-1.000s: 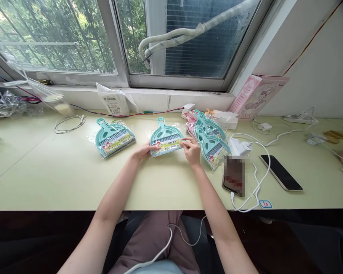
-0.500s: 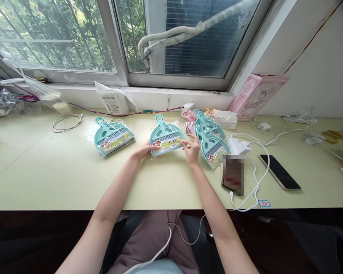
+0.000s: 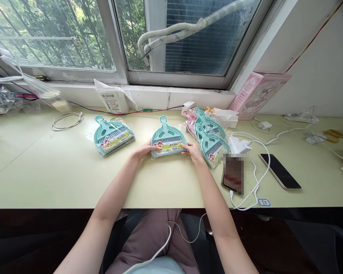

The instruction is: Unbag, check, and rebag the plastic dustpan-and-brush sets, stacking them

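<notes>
A mint-green dustpan and brush set (image 3: 168,134), wrapped in clear plastic with a yellow label, is held between both hands at the middle of the table. My left hand (image 3: 145,150) grips its lower left corner, thumb over the front. On its lower right corner, my right hand (image 3: 192,151) is closed with the thumb on top. Further left lie stacked wrapped dustpan sets (image 3: 113,135). Just right of my right hand is a pile with a green dustpan set (image 3: 213,144), another green one (image 3: 207,122) and a pink one (image 3: 190,121).
Beside the right pile are a white charger (image 3: 239,146), a pixelated phone (image 3: 233,177) and looping white cables. A black phone (image 3: 280,171) lies further right. Along the wall stand a plastic-wrapped packet (image 3: 114,101) and a pink box (image 3: 257,95). A coiled cable (image 3: 67,121) lies left.
My right hand has gone from fingertips at the label's right end to a grip on the dustpan set's lower right corner. The set has turned slightly more upright and shifted a little right.
</notes>
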Motion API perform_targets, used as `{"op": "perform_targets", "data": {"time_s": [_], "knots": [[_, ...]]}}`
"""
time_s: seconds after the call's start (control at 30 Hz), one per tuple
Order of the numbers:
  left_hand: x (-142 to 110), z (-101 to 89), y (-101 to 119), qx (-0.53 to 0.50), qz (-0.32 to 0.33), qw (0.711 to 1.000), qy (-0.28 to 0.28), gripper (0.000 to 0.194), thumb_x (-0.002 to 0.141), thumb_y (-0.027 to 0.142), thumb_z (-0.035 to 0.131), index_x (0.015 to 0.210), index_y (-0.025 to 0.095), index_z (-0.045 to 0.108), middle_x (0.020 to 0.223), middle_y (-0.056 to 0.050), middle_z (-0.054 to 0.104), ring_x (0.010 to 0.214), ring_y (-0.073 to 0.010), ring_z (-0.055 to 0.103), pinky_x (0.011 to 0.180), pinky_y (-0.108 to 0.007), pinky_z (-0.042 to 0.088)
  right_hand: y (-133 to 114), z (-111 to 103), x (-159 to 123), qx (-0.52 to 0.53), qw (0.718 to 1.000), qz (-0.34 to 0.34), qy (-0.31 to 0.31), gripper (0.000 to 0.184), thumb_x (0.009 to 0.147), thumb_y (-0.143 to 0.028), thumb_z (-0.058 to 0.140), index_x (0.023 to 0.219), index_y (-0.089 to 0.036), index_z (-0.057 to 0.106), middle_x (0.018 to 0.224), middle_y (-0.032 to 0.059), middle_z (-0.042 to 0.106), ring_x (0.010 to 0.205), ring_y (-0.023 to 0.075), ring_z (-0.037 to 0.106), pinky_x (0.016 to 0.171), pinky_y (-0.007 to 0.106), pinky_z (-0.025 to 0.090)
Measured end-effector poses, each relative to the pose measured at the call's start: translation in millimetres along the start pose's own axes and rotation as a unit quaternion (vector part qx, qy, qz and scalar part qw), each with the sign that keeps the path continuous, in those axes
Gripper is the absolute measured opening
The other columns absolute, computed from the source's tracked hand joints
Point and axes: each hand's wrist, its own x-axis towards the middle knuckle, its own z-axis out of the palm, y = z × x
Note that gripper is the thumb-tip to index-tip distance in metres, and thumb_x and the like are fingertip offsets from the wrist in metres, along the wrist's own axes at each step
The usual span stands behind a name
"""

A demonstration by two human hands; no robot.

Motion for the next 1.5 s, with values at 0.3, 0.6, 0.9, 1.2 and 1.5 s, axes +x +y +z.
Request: {"op": "perform_targets", "data": {"time_s": [0.3, 0.6, 0.9, 1.2, 1.5], "knots": [[7, 8.9, -6, 0.036, 0.040, 0.998, 0.030, 0.085, 0.065, 0.035, 0.085, 0.140, 0.022, 0.047, 0.132, -0.015, 0.061, 0.117, -0.0320, 0.061, 0.101, -0.050, 0.051, 5, 2, 4, 0.036, 0.996, -0.020, 0.080, 0.005, 0.072, -0.013, 0.075, 0.075, -0.012, 0.072, 0.074, 0.0033, 0.074, 0.057, 0.0122, 0.067, 0.045, 0.019, 0.059], [1, 3.9, 0, 0.027, 0.133, 0.990, -0.042, 0.124, 0.071, 0.056, 0.078, 0.154, 0.040, -0.013, 0.158, -0.015, 0.032, 0.137, -0.0335, 0.044, 0.104, -0.050, 0.045, 1, 1, 2, 0.109, 0.982, -0.031, 0.153, 0.003, 0.076, -0.013, 0.071, 0.079, -0.013, 0.070, 0.077, 0.0021, 0.073, 0.060, 0.0114, 0.068, 0.055, 0.020, 0.062], [12, 26.9, -11, 0.163, 0.219, 0.956, 0.109, 0.073, 0.080, 0.044, 0.072, 0.146, 0.031, 0.043, 0.141, -0.009, 0.053, 0.123, -0.0252, 0.056, 0.098, -0.036, 0.049, 4, 2, 3, 0.093, 0.982, -0.046, 0.155, 0.008, 0.073, -0.016, 0.072, 0.081, -0.015, 0.071, 0.083, 0.0036, 0.075, 0.068, 0.0150, 0.071, 0.060, 0.024, 0.065], [14, 28.3, -12, 0.176, 0.221, 0.934, 0.219, 0.039, 0.088, 0.049, 0.059, 0.114, 0.024, 0.073, 0.101, -0.007, 0.058, 0.094, -0.0197, 0.061, 0.066, -0.029, 0.060, 1, 6, -3, 0.080, 0.986, -0.062, 0.130, 0.015, 0.073, -0.022, 0.075, 0.086, -0.015, 0.072, 0.090, 0.0051, 0.075, 0.074, 0.0166, 0.072, 0.062, 0.026, 0.066], [8, 41.7, -3, 0.231, 0.252, 0.871, 0.353, 0.027, 0.094, 0.036, 0.054, 0.095, 0.024, 0.078, 0.133, -0.007, 0.058, 0.124, -0.0261, 0.054, 0.100, -0.040, 0.049, 3, 14, -4, 0.063, 0.990, -0.068, 0.109, 0.025, 0.070, -0.031, 0.079, 0.089, -0.016, 0.072, 0.088, 0.0044, 0.074, 0.068, 0.0162, 0.072, 0.056, 0.025, 0.064]]}}
